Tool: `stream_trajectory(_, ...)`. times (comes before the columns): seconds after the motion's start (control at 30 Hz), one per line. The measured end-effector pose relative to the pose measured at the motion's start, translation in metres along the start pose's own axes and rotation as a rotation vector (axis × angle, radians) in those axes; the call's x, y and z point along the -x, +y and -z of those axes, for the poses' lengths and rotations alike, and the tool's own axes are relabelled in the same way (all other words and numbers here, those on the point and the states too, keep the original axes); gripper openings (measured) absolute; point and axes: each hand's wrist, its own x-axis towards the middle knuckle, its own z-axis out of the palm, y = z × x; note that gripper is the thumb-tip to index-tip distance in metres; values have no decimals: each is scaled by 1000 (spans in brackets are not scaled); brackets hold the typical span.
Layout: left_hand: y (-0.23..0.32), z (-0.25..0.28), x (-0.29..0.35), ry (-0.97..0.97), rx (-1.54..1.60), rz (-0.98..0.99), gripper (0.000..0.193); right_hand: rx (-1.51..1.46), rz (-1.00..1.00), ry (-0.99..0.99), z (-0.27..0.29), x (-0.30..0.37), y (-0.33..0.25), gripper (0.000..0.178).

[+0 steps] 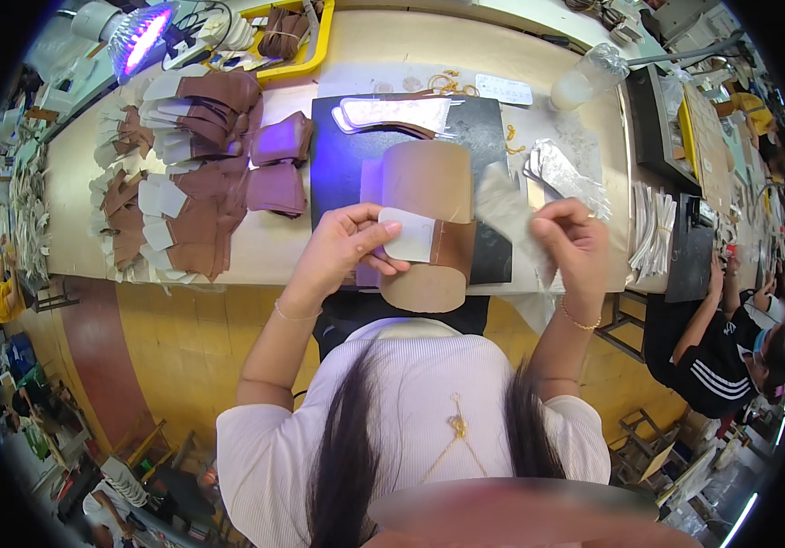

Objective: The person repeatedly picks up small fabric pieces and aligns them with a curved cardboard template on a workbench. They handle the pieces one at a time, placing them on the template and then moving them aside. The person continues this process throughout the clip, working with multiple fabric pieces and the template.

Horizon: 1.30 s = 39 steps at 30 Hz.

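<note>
A tan, curved block stands in front of me at the near edge of a black board. Across it lies a flat piece with a white end and a brown end. My left hand pinches the white end between thumb and fingers, against the block. To the right, my right hand has thumb and fingers closed on a thin, pale, slightly see-through sheet, blurred by motion. The sheet hangs in the air over the board's right edge, apart from the block.
Brown and white cut pieces lie in piles on the left, beside folded brown stacks. White-topped pieces rest on the board's far part. Pale pieces, a clear jar, a lamp and a yellow tray surround the work area. Another person sits at right.
</note>
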Motion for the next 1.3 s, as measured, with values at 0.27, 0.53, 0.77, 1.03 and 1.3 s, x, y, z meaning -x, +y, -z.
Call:
stream_trajectory(0.27, -6, 9, 0, -39, 68, 14, 55, 175, -184, -305, -43, -11, -1, 17)
stream_trajectory(0.53, -8, 9, 0, -41, 98, 16, 54, 346, -207, -338, -54, -19, -3, 21)
stream_trajectory(0.77, -5, 7, -1, -16, 88, 57, 31, 382, -180, -348, -55, -21, -2, 15)
stream_trajectory(1.03, -9, 10, -3, 30, 31, 47, 15, 335, -197, -381, -52, -20, 7, 18)
stream_trajectory(1.3, -17, 35, 0, 27, 44, 25, 18, 161, -229, -361, -17, -21, 18, 50)
